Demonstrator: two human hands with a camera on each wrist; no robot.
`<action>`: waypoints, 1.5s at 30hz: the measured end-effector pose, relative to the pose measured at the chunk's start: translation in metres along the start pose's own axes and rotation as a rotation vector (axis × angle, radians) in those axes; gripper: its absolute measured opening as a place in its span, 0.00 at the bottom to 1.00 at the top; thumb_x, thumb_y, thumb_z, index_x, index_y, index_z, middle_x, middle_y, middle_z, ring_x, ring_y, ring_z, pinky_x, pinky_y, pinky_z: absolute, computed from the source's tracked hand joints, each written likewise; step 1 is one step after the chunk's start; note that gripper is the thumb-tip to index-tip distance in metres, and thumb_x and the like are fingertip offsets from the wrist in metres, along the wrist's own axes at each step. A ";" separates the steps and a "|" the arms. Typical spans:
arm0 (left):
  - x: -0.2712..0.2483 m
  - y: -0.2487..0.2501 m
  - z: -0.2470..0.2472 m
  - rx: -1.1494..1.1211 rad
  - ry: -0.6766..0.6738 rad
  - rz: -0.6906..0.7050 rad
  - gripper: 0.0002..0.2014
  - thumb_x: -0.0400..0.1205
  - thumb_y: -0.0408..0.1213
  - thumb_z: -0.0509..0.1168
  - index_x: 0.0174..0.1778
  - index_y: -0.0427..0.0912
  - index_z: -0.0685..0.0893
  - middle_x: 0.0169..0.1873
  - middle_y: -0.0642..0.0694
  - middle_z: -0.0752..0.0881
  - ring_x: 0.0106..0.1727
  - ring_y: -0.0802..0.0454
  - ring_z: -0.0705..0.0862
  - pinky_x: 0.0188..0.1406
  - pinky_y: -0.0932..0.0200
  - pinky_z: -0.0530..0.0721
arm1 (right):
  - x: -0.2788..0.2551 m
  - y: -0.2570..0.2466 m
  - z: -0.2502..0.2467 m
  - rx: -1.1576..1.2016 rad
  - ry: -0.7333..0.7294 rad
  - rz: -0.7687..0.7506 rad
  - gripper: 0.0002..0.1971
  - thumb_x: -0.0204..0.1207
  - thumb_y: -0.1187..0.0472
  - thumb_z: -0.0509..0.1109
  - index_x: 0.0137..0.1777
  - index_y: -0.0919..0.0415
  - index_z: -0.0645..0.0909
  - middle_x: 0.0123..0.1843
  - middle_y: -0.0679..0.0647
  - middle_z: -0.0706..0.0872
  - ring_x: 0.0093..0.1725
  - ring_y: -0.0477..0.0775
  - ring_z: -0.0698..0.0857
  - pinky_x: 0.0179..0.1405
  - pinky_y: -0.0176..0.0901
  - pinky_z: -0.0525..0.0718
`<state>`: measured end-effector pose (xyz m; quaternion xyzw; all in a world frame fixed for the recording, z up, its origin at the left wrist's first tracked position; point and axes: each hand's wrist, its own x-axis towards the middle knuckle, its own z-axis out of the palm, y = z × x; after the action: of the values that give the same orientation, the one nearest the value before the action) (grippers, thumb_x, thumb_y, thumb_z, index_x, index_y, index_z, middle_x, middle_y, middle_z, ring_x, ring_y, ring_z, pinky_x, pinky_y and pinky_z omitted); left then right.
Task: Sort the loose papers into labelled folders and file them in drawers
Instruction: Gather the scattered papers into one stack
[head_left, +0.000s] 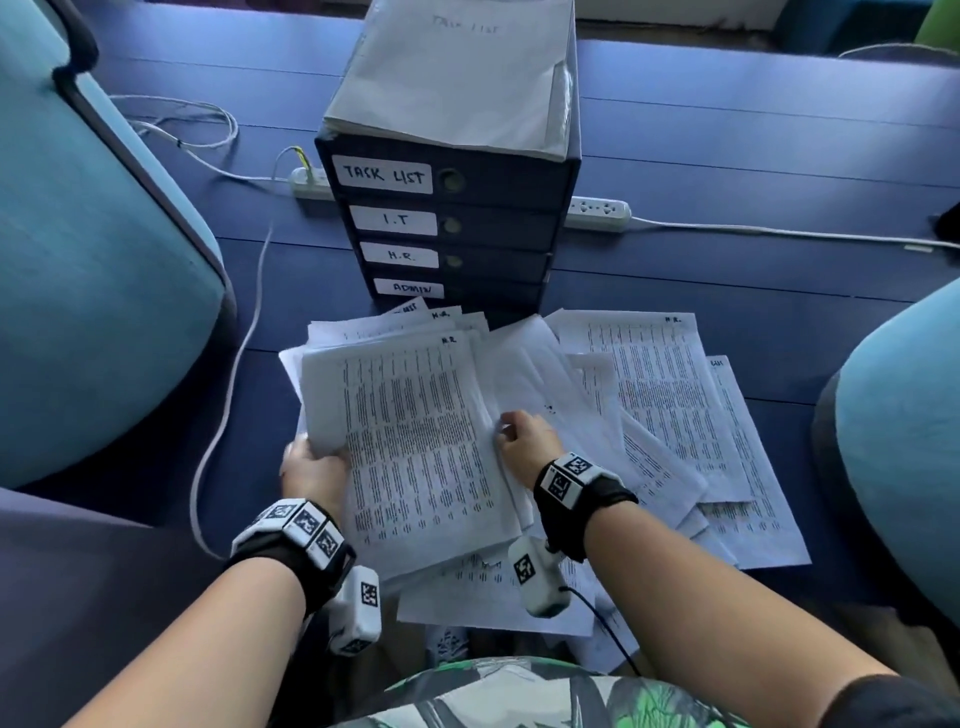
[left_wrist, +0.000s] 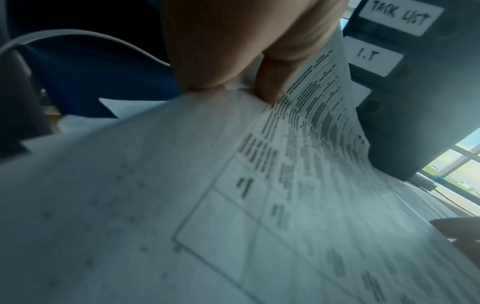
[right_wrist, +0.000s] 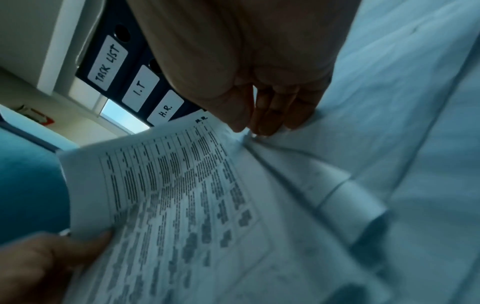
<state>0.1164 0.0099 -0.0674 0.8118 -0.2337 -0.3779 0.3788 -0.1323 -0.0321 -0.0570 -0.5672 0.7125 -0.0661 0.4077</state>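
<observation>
- Left hand (head_left: 311, 470): lower left of centre in the head view, fingers curled round the left edge of a printed stack (head_left: 415, 447), thumb on top of the sheet; the left wrist view shows a finger pressed into the paper.
- Right hand (head_left: 527, 436): centre of frame, fingertips bunched and pinching the stack's right edge, beside a blank sheet (head_left: 540, 384) folded over to the right.
- Printed stack: top page marked "H.R." at its upper right corner, held in front of the drawer unit (head_left: 447, 208).
- Loose papers (head_left: 675, 405): spread over the blue table (head_left: 727, 145), centre to right.
- Drawer unit: labels read TASK LIST, I.T, H.R., ADMIN; lowest drawer partly covered by papers.
- Folder (head_left: 457, 73): on top of the unit, upper edge cut off, faint writing hard to read.
- Table text on the pages: too blurred to read.
</observation>
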 end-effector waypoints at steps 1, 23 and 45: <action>-0.001 0.003 0.001 0.060 0.025 0.058 0.18 0.70 0.33 0.64 0.55 0.46 0.84 0.53 0.42 0.86 0.56 0.39 0.85 0.60 0.42 0.85 | -0.001 0.002 0.000 -0.020 0.005 -0.009 0.18 0.83 0.58 0.60 0.71 0.60 0.77 0.68 0.62 0.77 0.65 0.61 0.79 0.65 0.39 0.70; -0.027 0.026 0.045 0.434 -0.235 0.178 0.21 0.81 0.36 0.67 0.72 0.45 0.78 0.83 0.47 0.55 0.81 0.38 0.61 0.79 0.46 0.65 | -0.010 0.056 -0.060 -0.310 0.111 0.085 0.30 0.77 0.71 0.54 0.74 0.46 0.76 0.60 0.56 0.74 0.64 0.60 0.74 0.69 0.52 0.76; -0.024 0.036 0.044 0.235 -0.161 0.190 0.24 0.79 0.25 0.64 0.70 0.46 0.72 0.50 0.48 0.81 0.51 0.44 0.81 0.48 0.56 0.75 | -0.002 0.076 -0.073 -0.185 0.268 0.234 0.24 0.77 0.67 0.61 0.74 0.57 0.72 0.70 0.61 0.70 0.72 0.64 0.68 0.70 0.51 0.70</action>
<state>0.0631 -0.0151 -0.0473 0.7918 -0.3814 -0.3744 0.2955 -0.2370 -0.0306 -0.0500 -0.5018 0.8245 -0.0274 0.2601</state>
